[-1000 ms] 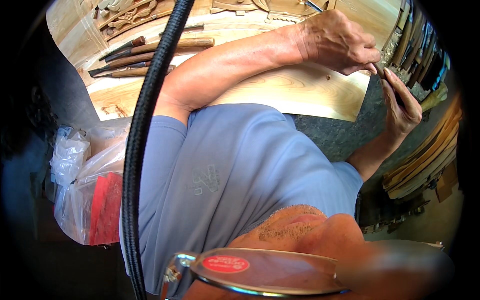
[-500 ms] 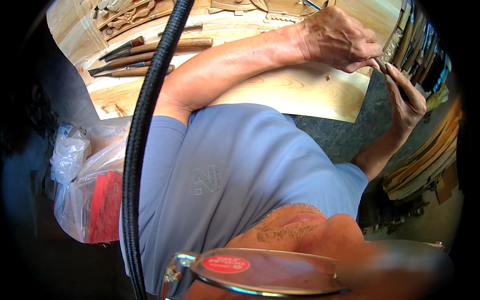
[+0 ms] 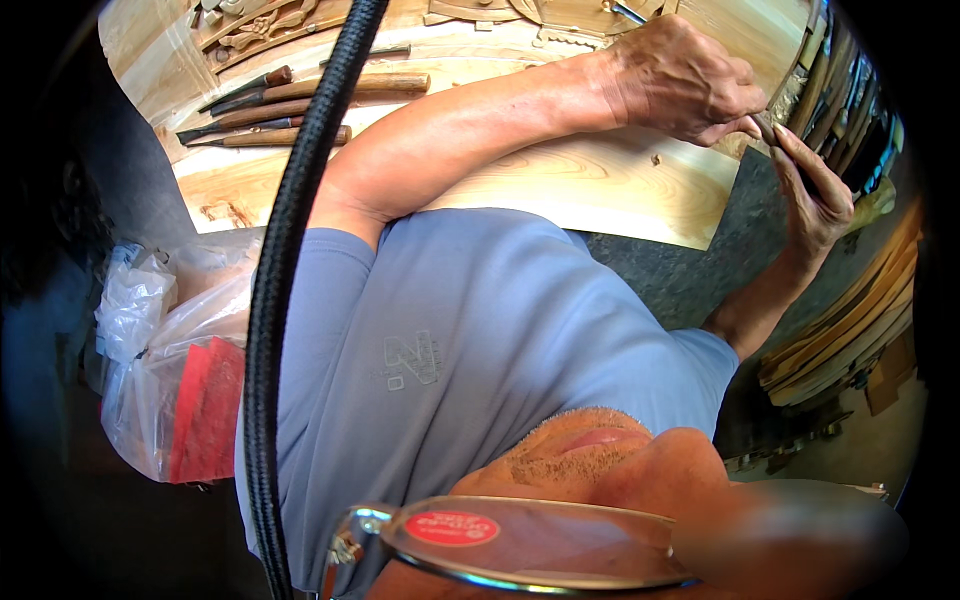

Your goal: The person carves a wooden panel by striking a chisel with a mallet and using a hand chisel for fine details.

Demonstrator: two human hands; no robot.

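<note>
My left hand [image 3: 690, 85] reaches across to the right above the wooden board [image 3: 600, 190], its fingers bent and pinching. Between its fingertips and those of my right hand [image 3: 815, 190] is a narrow brown strip [image 3: 764, 128]; its kind cannot be made out. From the right side, my right hand grips the strip's lower end, fingers long and pressed together. Left of my left forearm, several wood-handled carving chisels [image 3: 340, 87] lie on the board. Carved wooden pieces [image 3: 270, 25] are at its far side.
At the right stands a row of upright hand tools [image 3: 840, 100], with a stack of thin boards [image 3: 850, 310] below. A clear plastic bag [image 3: 140, 320] with something red [image 3: 208, 410] is at the left. A black braided cable [image 3: 290, 230] crosses the view.
The view has shifted very slightly. Both hands stay nearly in place, with the brown strip still between their fingers.
</note>
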